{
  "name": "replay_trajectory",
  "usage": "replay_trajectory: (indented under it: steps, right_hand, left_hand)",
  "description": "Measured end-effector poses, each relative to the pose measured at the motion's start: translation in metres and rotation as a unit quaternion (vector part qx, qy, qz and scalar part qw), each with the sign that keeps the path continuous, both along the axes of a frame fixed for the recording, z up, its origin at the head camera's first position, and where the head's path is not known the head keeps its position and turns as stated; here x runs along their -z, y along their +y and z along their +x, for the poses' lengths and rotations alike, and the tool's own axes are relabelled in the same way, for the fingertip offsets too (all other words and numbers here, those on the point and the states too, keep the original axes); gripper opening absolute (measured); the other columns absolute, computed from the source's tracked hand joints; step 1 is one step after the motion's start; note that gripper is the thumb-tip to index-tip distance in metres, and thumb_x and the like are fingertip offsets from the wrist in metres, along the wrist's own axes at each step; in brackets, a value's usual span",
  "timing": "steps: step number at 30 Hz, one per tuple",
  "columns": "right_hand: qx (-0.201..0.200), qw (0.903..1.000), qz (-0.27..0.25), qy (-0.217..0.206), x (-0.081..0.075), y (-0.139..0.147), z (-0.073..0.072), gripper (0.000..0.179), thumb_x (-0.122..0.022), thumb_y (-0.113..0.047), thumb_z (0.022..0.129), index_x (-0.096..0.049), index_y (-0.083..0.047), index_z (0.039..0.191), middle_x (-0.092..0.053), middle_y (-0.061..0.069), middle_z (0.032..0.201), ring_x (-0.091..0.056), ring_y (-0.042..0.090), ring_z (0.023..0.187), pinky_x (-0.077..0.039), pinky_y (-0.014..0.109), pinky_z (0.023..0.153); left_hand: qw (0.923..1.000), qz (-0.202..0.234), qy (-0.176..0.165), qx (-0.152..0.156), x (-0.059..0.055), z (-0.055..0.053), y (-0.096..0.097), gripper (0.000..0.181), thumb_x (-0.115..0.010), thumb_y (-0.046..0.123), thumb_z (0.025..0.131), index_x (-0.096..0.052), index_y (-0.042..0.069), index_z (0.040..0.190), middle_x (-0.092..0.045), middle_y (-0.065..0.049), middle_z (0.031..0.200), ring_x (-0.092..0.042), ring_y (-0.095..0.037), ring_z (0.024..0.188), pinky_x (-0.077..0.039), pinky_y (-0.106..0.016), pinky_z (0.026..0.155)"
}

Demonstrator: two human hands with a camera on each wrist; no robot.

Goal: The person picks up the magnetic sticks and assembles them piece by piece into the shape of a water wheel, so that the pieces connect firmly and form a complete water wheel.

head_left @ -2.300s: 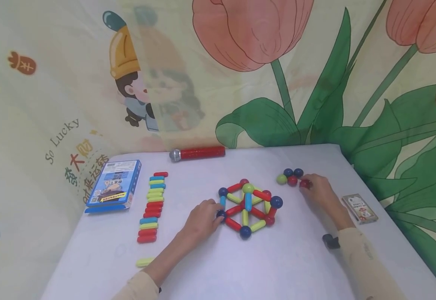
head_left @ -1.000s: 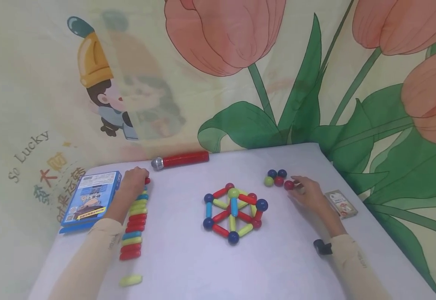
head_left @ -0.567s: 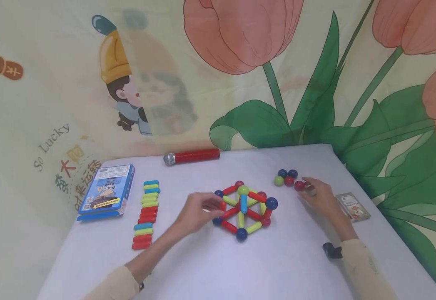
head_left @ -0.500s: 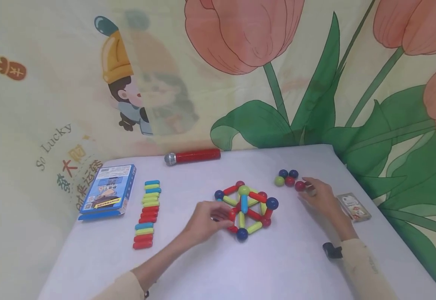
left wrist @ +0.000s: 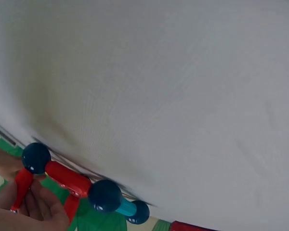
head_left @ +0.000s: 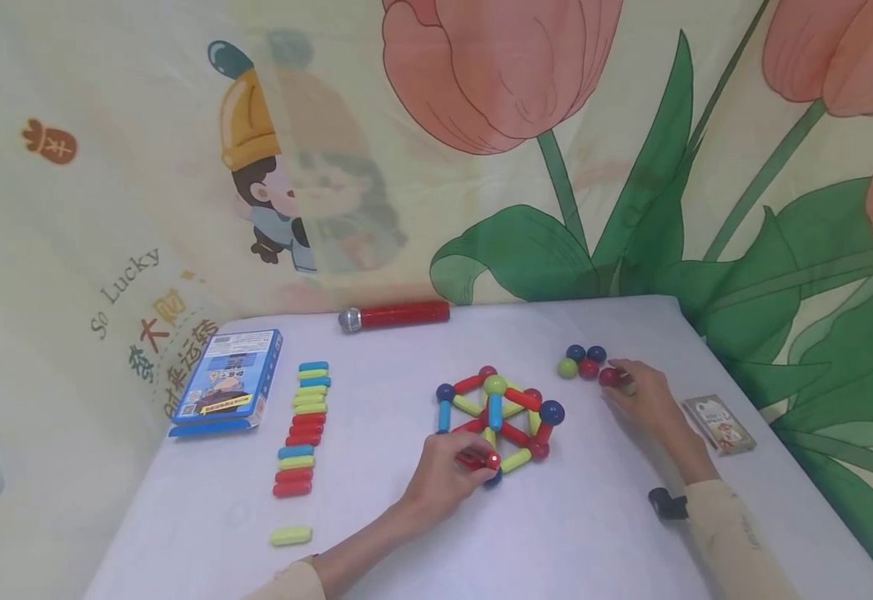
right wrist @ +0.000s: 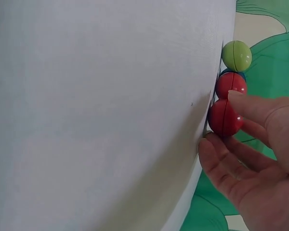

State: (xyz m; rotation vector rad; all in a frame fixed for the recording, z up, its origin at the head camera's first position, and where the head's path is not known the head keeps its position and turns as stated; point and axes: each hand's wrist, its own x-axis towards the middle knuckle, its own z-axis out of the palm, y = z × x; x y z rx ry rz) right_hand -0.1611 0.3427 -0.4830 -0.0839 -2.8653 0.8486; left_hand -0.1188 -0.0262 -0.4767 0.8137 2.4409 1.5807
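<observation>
My left hand [head_left: 439, 482] pinches a red magnetic rod [left wrist: 22, 186] between thumb and fingers. One end of that rod is right at the dark blue ball [left wrist: 36, 158] on the near corner of a ball-and-rod structure [head_left: 496, 410]. The structure joins red, blue and yellow-green rods with coloured balls; a yellow-green ball [head_left: 495, 385] tops an upright blue rod. Over at the right, my right hand [head_left: 648, 402] holds a red ball [right wrist: 225, 118] on the table between thumb and fingers, beside another red ball [right wrist: 230, 84] and a yellow-green ball [right wrist: 237, 56].
A column of loose rods [head_left: 307, 418] lies left of the structure, with a lone yellow-green rod [head_left: 291, 535] nearer. Left of them is a blue box [head_left: 229, 379]. A red microphone [head_left: 398, 314] lies at the back edge, a small card box [head_left: 719, 423] at the right.
My left hand left the structure, took the red rod from the far end of the column and brought it to the near corner. The right hand has stayed by the red ball.
</observation>
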Motion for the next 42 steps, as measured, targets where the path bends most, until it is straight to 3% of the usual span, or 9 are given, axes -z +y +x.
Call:
replay_trajectory:
  steps: [6,10,14,17,19,21,24,30,42]
  right_hand:
    - [0.003,1.0000,0.000,-0.005,0.000,0.001,-0.004,0.044,-0.074,-0.003,0.100,-0.059,0.013,0.138,-0.066,0.034,0.125,-0.062,0.051,0.119,-0.052,0.066,0.104]
    - [0.013,0.9997,0.007,0.021,-0.006,0.001,0.000,0.041,-0.075,-0.005,0.100,-0.060,0.011,0.135,-0.067,0.032,0.122,-0.063,0.050,0.116,-0.055,0.063,0.098]
    - [0.015,0.9916,0.024,0.126,-0.039,-0.018,0.027,0.042,-0.082,-0.004,0.095,-0.064,0.007,0.132,-0.070,0.027,0.116,-0.066,0.042,0.106,-0.060,0.040,0.084]
    - [-0.034,0.9714,0.024,0.234,-0.069,-0.055,0.054,0.045,-0.090,-0.001,0.084,-0.070,0.003,0.125,-0.075,0.018,0.108,-0.069,0.032,0.095,-0.053,0.018,0.074]
    - [-0.090,0.9588,0.012,0.269,-0.079,-0.086,0.069,0.047,-0.094,0.000,0.078,-0.073,0.000,0.120,-0.077,0.011,0.105,-0.070,0.023,0.089,-0.051,0.013,0.070]
    - [-0.137,0.9575,-0.011,0.253,-0.077,-0.116,0.079,0.048,-0.097,-0.002,0.076,-0.074,-0.003,0.119,-0.078,0.005,0.106,-0.069,0.014,0.087,-0.055,0.016,0.069]
    - [-0.166,0.9660,-0.043,0.193,-0.063,-0.150,0.086,0.050,-0.098,-0.005,0.077,-0.074,-0.008,0.121,-0.078,0.000,0.112,-0.072,0.010,0.093,-0.062,0.027,0.070]
    - [-0.146,0.9780,-0.053,0.139,-0.042,-0.175,0.085,0.052,-0.099,-0.006,0.076,-0.073,-0.010,0.121,-0.074,0.001,0.115,-0.073,0.019,0.107,-0.066,0.037,0.080]
    - [-0.123,0.9816,-0.035,0.142,-0.033,-0.182,0.084,0.053,-0.100,-0.006,0.074,-0.072,-0.011,0.120,-0.074,0.001,0.116,-0.073,0.020,0.112,-0.065,0.037,0.086]
  left_hand:
    - [0.9999,0.005,-0.008,-0.006,0.002,0.001,0.001,0.025,-0.086,0.005,0.091,-0.080,0.006,0.116,-0.081,0.006,0.103,-0.075,-0.004,0.098,-0.063,-0.036,0.091]
    - [1.0000,0.002,-0.003,-0.007,0.002,0.002,0.000,0.028,-0.087,0.006,0.091,-0.080,0.006,0.118,-0.081,0.004,0.107,-0.075,-0.008,0.100,-0.063,-0.034,0.091]
    - [0.9993,-0.028,0.019,-0.016,-0.001,0.004,-0.006,0.036,-0.089,0.009,0.090,-0.077,0.006,0.125,-0.080,-0.001,0.118,-0.074,-0.017,0.111,-0.063,-0.035,0.093]
    - [0.9948,-0.083,0.049,-0.033,-0.003,0.002,-0.014,0.043,-0.090,0.011,0.089,-0.076,0.008,0.130,-0.076,-0.003,0.125,-0.070,-0.020,0.118,-0.062,-0.035,0.095]
    - [0.9876,-0.133,0.073,-0.042,-0.004,-0.001,-0.019,0.046,-0.090,0.011,0.089,-0.075,0.008,0.132,-0.074,-0.003,0.126,-0.067,-0.020,0.119,-0.062,-0.033,0.096]
    - [0.9769,-0.179,0.108,-0.045,-0.003,-0.004,-0.024,0.046,-0.090,0.011,0.089,-0.076,0.009,0.132,-0.072,-0.004,0.126,-0.065,-0.019,0.117,-0.061,-0.030,0.095]
    - [0.9604,-0.221,0.163,-0.049,-0.001,-0.007,-0.026,0.040,-0.090,0.011,0.090,-0.079,0.009,0.128,-0.070,-0.004,0.121,-0.063,-0.018,0.111,-0.060,-0.027,0.092]
    - [0.9344,-0.262,0.234,-0.059,0.008,-0.011,-0.024,0.031,-0.092,0.014,0.088,-0.083,0.009,0.118,-0.071,-0.003,0.113,-0.062,-0.015,0.102,-0.057,-0.022,0.084]
    - [0.9315,-0.260,0.248,-0.057,0.010,-0.011,-0.025,0.032,-0.094,0.017,0.086,-0.084,0.009,0.115,-0.072,-0.003,0.112,-0.063,-0.015,0.102,-0.057,-0.023,0.084]
